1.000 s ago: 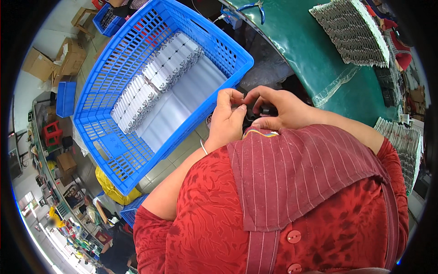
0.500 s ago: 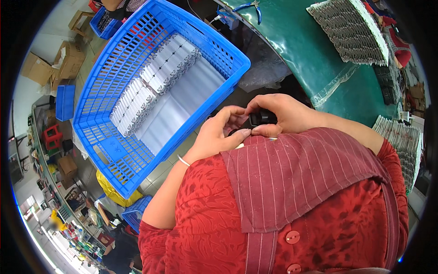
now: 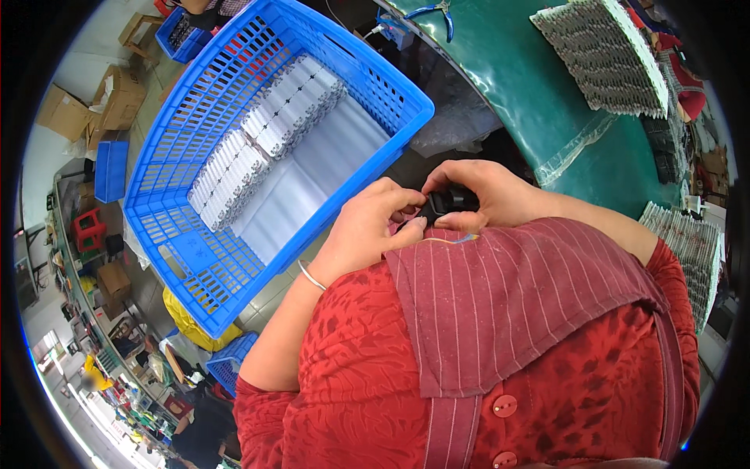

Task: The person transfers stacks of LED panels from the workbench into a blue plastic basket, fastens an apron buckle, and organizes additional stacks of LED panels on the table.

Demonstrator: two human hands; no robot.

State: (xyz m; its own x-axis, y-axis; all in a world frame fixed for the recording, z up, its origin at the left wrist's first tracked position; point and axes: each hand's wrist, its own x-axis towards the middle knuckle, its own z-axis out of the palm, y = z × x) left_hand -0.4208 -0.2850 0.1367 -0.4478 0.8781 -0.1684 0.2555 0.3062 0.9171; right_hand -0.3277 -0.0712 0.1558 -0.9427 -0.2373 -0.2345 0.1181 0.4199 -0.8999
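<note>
My right hand [image 3: 488, 191] is closed round a small black plastic housing [image 3: 449, 202], its open end facing left. Close against it, my left hand [image 3: 375, 215] pinches a small dark piece at the housing's left side; the fingers hide most of that piece. Thin coloured wires [image 3: 457, 239] show below the hands, lying over the apron [image 3: 508, 305]. Both hands are held in front of my body, near the right side of a large blue plastic crate [image 3: 293, 248]. Inside the crate lie stacked white ribbed parts [image 3: 293, 105] in two blocks.
A green-topped table [image 3: 500, 74] stands at the upper right, with blue-handled pliers [image 3: 437, 14] by its edge and a stack of grey-white finned parts [image 3: 605, 59] on it. Another such stack [image 3: 687, 242] is at the far right. Cardboard boxes [image 3: 117, 98] stand at the left.
My left hand has shifted slightly, its fingers closer over the dark piece by the housing. The coloured wires now show more below the hands. My right hand keeps its hold.
</note>
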